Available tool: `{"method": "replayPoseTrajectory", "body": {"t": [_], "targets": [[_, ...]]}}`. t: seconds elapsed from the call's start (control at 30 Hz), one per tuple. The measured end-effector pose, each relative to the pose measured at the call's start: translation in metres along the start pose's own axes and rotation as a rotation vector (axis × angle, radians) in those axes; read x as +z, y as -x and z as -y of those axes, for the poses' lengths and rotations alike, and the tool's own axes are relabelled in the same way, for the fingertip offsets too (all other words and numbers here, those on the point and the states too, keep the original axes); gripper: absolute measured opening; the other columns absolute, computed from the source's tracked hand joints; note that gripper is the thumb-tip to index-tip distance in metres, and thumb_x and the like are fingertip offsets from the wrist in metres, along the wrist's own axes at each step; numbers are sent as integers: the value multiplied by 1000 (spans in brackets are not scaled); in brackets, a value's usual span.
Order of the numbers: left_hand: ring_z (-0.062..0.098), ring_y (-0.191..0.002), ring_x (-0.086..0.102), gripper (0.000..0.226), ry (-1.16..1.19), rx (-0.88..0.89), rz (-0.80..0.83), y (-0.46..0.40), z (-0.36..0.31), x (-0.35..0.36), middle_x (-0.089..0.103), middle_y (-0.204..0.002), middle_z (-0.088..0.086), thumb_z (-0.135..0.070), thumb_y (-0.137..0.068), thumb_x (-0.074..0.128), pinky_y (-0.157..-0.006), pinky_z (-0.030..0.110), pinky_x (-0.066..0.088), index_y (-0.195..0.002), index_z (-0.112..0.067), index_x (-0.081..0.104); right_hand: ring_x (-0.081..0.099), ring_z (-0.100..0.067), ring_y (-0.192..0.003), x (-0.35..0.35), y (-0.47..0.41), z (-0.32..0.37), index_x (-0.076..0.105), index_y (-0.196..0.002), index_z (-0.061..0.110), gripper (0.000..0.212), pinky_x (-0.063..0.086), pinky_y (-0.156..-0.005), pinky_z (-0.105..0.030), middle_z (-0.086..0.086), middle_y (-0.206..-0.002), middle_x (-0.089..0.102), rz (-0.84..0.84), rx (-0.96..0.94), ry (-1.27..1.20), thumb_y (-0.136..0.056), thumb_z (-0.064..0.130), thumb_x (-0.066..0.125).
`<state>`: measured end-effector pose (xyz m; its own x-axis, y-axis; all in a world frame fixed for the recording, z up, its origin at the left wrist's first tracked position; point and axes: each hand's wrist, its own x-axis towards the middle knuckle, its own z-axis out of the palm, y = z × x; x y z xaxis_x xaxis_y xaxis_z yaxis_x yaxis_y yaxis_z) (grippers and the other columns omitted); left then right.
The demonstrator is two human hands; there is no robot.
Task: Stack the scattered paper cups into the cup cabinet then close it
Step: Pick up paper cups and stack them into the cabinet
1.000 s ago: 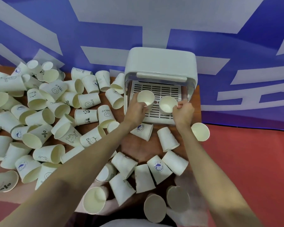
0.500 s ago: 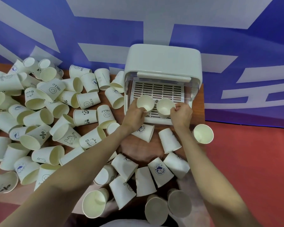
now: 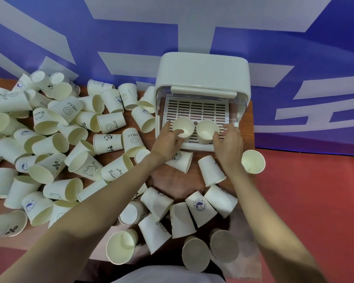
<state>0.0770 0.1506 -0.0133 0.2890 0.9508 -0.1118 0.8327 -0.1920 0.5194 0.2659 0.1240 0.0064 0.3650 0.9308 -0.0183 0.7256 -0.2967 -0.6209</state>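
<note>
Cup cabinet (image 3: 202,72), white, stands at the far edge of the tabletop (image 3: 178,184) against the blue-and-white wall (image 3: 131,27); its lid (image 3: 200,92) is raised, slotted tray (image 3: 196,109) exposed. Two paper cups stand upright, mouths up, side by side at the front of the tray. Left hand (image 3: 166,140) grips the left cup (image 3: 183,127): thumb curled over the near rim into the mouth, fingers (image 3: 165,127) wrapped on its outer left side. Right hand (image 3: 229,142) is at the right cup (image 3: 207,131): thumb touching its near right rim, fingers (image 3: 230,127) loosely spread on the tray beside it; whether they actually pinch the cup, cannot tell. Scattered cups (image 3: 108,125) lie mostly on their sides over the left and near parts of the tabletop, several printed with "HELLO" or small animals. One cup (image 3: 252,162) lies just right of the right wrist, at the tabletop's right edge. Red floor (image 3: 315,201) to the right.
</note>
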Motion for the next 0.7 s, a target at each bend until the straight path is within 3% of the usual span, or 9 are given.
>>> {"method": "replayPoseTrajectory", "body": {"t": [0.17, 0.33, 0.43, 0.53, 0.7], "targets": [[41, -132, 36, 38, -46, 78, -64, 23, 7, -4, 33, -143, 28, -16, -89, 62, -107, 44, 36, -126, -7, 57, 59, -21, -83, -20, 48, -22, 59, -117, 9, 30, 47, -76, -31, -9, -102, 56, 177, -164, -75, -87, 7, 58], [36, -108, 54, 35, -333, 406, -151, 54, 1, 1, 53, -123, 22, -14, -84, 62, -87, 43, 48, -118, -6, 56, 55, -26, -102, -29, 75, -66, 60, -123, 9, 51, 49, -85, -39, -8, -114, 56, 383, -328, 129, -75, -9, 56], [29, -98, 58, 25, -434, 530, -4, 62, -8, 7, 61, -116, 12, -17, -91, 52, -79, 35, 47, -113, -9, 61, 55, -27, -109, -32, 77, -74, 58, -124, 8, 55, 50, -86, -45, -9, -121, 56, 441, -325, 167, -73, -11, 55], [28, -82, 62, 29, -635, 761, 88, 62, -2, 15, 66, -111, 12, -5, -72, 69, -61, 33, 52, -101, -5, 68, 55, -27, -109, -32, 79, -73, 59, -121, 8, 47, 51, -82, -43, -7, -123, 56, 447, -328, 198, -76, -5, 61], [20, -72, 61, 18, -872, 809, 283, 59, -15, -4, 69, -93, 4, -9, -60, 81, -54, 27, 47, -74, -12, 70, 56, -28, -97, -27, 77, -66, 61, -106, 7, 30, 36, -73, -30, -9, -108, 58, 390, -364, 290, -77, 0, 65]]}}
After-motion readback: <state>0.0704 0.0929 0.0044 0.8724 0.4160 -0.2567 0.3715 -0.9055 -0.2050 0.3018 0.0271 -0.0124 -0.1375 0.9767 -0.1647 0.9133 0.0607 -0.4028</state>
